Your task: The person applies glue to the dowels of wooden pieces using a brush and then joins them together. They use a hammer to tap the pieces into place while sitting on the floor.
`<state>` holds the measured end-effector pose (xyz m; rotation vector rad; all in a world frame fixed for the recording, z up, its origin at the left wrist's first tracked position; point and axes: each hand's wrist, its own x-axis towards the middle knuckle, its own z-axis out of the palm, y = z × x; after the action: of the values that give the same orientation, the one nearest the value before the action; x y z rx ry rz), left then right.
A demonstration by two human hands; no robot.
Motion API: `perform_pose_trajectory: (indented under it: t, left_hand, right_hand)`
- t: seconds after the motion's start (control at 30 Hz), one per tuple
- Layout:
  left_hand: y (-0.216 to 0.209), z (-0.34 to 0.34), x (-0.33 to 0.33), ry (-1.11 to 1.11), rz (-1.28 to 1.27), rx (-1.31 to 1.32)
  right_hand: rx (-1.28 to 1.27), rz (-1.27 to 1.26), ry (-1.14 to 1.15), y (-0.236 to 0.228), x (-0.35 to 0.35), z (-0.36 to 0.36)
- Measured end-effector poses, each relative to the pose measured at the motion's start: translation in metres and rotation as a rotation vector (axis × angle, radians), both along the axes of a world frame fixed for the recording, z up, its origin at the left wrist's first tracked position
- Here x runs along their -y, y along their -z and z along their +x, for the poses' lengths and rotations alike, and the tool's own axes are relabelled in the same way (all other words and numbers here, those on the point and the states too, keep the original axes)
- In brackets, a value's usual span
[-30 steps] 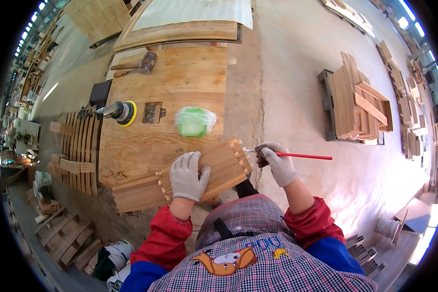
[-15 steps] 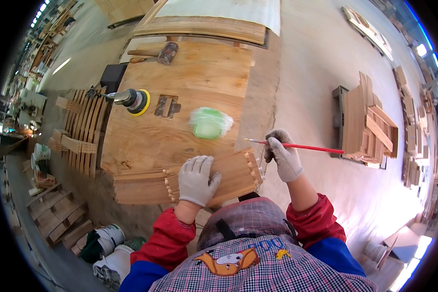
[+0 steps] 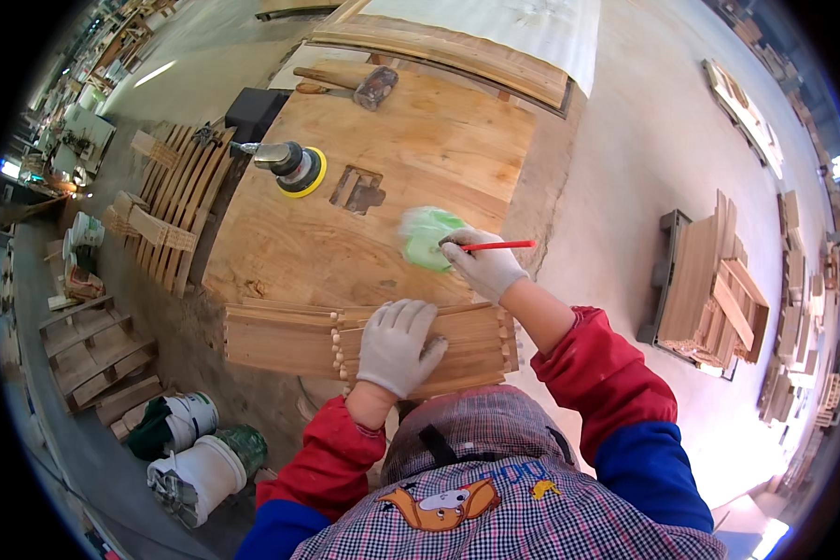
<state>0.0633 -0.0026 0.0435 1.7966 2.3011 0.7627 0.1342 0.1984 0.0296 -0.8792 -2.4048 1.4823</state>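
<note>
My left hand (image 3: 397, 347), in a pale work glove, lies flat with its thumb apart on a wooden board (image 3: 467, 327) that has knobbed, jointed ends. Another wooden board (image 3: 280, 338) lies beside it, at the near edge of the wooden workbench (image 3: 280, 252). My right hand (image 3: 490, 269), also gloved, is closed round a thin red-handled brush (image 3: 504, 245). The brush's tip end reaches over a green container (image 3: 425, 252) wrapped in clear plastic; whether it touches the contents is hidden by my fingers.
An orbital sander (image 3: 294, 170) with a yellow-rimmed pad stands on the bench, left of a cutout (image 3: 357, 190). Farther back lies a mallet (image 3: 375, 88). Stacked boards (image 3: 705, 280) stand at right; slats (image 3: 182, 205) and white buckets (image 3: 201, 476) are at left.
My right hand has moved left and forward with the brush, from beside the board's right end to the green container. My left hand stays on the board. The whole view has shifted slightly.
</note>
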Motion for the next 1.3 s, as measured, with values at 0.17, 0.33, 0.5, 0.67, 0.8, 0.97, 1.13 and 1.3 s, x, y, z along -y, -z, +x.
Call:
perform_pose_trajectory:
  t: [0.17,0.33,0.5,0.67,0.8,0.97,1.13,1.3]
  left_hand:
    - [-0.001,0.001,0.0,-0.002,0.013,0.013]
    - [0.0,0.001,0.001,-0.004,0.006,0.0]
    - [0.001,0.0,0.002,0.019,0.033,0.006]
    - [0.002,-0.003,0.005,0.081,0.039,-0.026]
    - [-0.005,0.001,0.014,0.162,-0.14,-0.077]
    - [-0.027,0.006,0.017,0.247,-0.482,-0.096]
    - [-0.026,0.006,0.017,0.271,-0.494,-0.134]
    - [-0.026,0.007,0.017,0.266,-0.49,-0.134]
  right_hand:
    - [-0.008,-0.263,0.097,-0.004,-0.005,0.003]
    - [-0.115,-0.774,0.324,-0.002,-0.009,0.016]
    - [-0.265,-1.037,0.492,0.006,-0.014,0.02]
    - [-0.273,-1.142,0.698,0.013,-0.015,0.018]
    - [-0.308,-1.209,0.72,0.018,-0.016,0.019]
    - [-0.336,-1.316,0.676,0.022,-0.02,0.023]
    - [-0.303,-1.331,0.646,0.016,-0.018,0.024]
    - [-0.239,-1.353,0.726,0.015,-0.018,0.02]
